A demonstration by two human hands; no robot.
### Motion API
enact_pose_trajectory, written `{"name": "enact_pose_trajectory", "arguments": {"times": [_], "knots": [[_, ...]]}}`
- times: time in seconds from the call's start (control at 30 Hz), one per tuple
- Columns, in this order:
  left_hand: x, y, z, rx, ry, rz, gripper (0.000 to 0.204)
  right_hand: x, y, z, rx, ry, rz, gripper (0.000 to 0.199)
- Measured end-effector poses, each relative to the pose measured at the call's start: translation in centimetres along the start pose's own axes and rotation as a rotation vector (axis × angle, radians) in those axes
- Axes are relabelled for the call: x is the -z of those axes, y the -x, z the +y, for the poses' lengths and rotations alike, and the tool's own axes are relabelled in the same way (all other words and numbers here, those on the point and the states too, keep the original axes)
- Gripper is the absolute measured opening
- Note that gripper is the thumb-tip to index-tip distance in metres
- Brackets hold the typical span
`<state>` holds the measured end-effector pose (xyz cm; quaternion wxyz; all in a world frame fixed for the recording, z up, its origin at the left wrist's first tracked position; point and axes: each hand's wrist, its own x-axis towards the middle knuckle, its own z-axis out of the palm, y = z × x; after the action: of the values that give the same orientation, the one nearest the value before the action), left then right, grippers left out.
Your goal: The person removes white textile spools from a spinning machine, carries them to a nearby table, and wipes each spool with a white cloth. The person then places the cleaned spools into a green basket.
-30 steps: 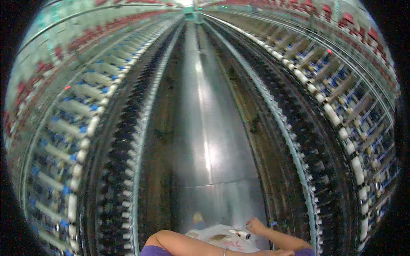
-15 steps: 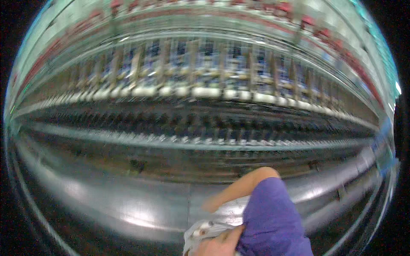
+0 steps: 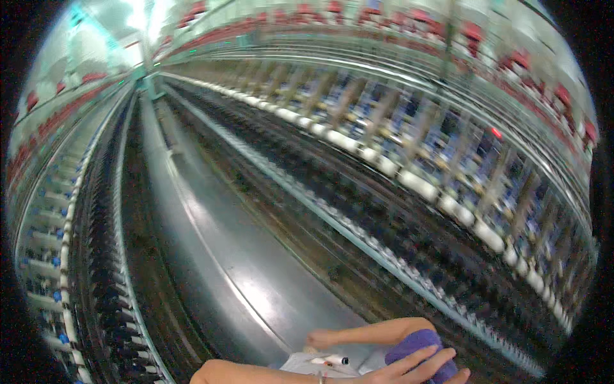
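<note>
My right arm bends at the elbow, in a short purple sleeve [image 3: 409, 345]. Its forearm runs left to my right hand [image 3: 321, 338], small and blurred above the floor, with the fingers looking curled; what they hold, if anything, I cannot make out. From the lower left my left forearm crosses in front of my body, a thin bracelet [image 3: 322, 379] at the wrist. My left hand [image 3: 409, 369] lies on the purple sleeve, its fingers bent over the cloth. Between the arms shows a pale grey-white garment [image 3: 300, 363] with a dark-tipped, pen-like white thing [image 3: 339, 360] on it.
A long spinning machine [image 3: 358, 211] stretches along the right, with white rollers [image 3: 419, 185] and a row of dark spindles. Another machine row [image 3: 64, 256] lines the left. Between them a shiny grey floor [image 3: 211, 224] recedes to the far upper left. Red parts hang above.
The view has swung from facing the machine to looking along the aisle. My left hand has come further over the purple sleeve, and my bent right arm now sits lower in view.
</note>
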<state>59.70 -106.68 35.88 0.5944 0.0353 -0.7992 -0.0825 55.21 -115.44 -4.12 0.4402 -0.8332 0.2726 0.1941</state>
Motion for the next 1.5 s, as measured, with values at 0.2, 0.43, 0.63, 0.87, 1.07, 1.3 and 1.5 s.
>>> {"name": "enact_pose_trajectory", "arguments": {"times": [0.2, 0.43, 0.63, 0.87, 1.07, 1.3, 1.5], "knots": [[10.1, 1.2, -8.9, -0.012, -0.284, 0.407, 0.009, 13.4, -21.0, -6.6, 0.346, 0.285, -0.091, 0.026], [33.9, 7.9, -17.1, 0.012, -0.248, 0.298, 0.018, 23.6, -32.4, -6.3, 0.077, 0.287, -0.048, 0.024], [54.2, 14.5, -27.8, 0.428, 0.407, -0.393, 0.034, 25.3, -38.4, -5.9, -0.381, -0.498, 0.784, 0.026], [74.6, 31.7, -45.0, 1.13, -0.781, -0.504, 0.029, 34.4, -52.3, -2.3, -0.502, -0.128, 0.736, 0.036], [86.0, 44.5, -42.8, 2.189, -0.591, -0.41, 0.05, 56.3, -78.2, -9.3, -0.121, -0.019, 0.668, 0.022], [99.4, 53.1, -49.1, 2.613, -0.468, -0.107, 0.064, 73.4, -105.9, -26.4, 0.147, 0.204, 0.359, 0.031], [120.2, 54.6, -68.6, 2.227, -0.663, -0.122, 0.053, 76.3, -115.1, -17.3, -0.278, 0.213, 0.136, 0.044]]}}
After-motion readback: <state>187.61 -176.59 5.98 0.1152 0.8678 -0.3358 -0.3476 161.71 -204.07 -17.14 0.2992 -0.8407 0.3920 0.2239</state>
